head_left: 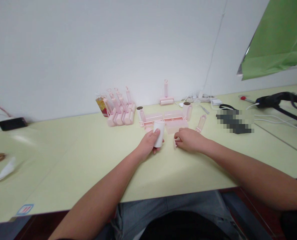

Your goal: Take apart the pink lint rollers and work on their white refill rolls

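Note:
My left hand (pixel 148 142) is wrapped round a white lint roller refill (pixel 159 133), held nearly upright above the table. To its right, my right hand (pixel 189 139) is closed on a small pink plastic part (pixel 175 143), its fingers covering most of it. Just behind my hands lie open pink roller covers (pixel 176 126). Two more rolls stand by them, a left roll (pixel 139 113) and a right roll (pixel 187 111), each beside a pink handle piece. A loose pink handle (pixel 201 123) lies beyond my right hand.
Several pink lint rollers (pixel 120 113) stand at the back left beside a yellow-red package (pixel 102 106). Another lint roller (pixel 166 95) stands near the wall. A phone (pixel 12 124) is at far left. Cables and a black strapped device (pixel 280 103) occupy the right side.

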